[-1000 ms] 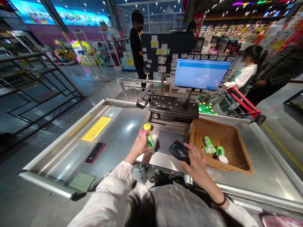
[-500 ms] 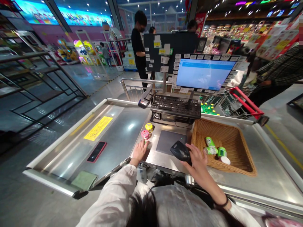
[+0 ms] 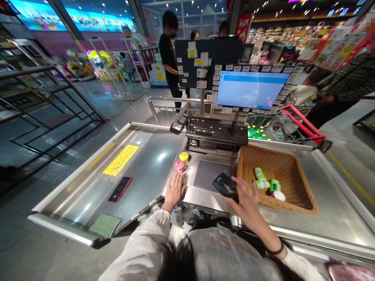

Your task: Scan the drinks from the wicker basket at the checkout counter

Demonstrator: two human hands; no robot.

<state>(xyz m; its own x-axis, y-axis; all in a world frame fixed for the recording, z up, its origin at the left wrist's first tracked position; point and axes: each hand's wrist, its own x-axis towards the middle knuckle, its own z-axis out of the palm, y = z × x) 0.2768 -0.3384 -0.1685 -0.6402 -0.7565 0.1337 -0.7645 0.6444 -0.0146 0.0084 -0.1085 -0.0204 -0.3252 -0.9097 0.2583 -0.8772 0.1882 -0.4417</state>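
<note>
My left hand [image 3: 175, 188] lies flat on the steel checkout counter [image 3: 152, 164], fingers stretched out, holding nothing. Its fingertips are just below a pink-lidded jar [image 3: 179, 166]; a yellow-lidded jar [image 3: 184, 157] stands behind that. My right hand [image 3: 245, 196] is closed around a black barcode scanner [image 3: 225, 185], held over the counter beside a dark scan pad [image 3: 208, 174]. Right of it a wicker basket [image 3: 295, 183] holds green bottles [image 3: 259, 174] and a green-and-white tub [image 3: 274, 186].
A keyboard [image 3: 216, 130] and monitor [image 3: 252, 89] stand behind the pad. A red phone [image 3: 120, 189], a green cloth [image 3: 105, 225] and a yellow sticker [image 3: 120, 160] lie on the left counter. A shopping cart [image 3: 288, 125] and several people are beyond.
One second ago my left hand held a small green bottle upright; now it lies open and flat and the bottle is out of sight. The right hand with the scanner shifted slightly.
</note>
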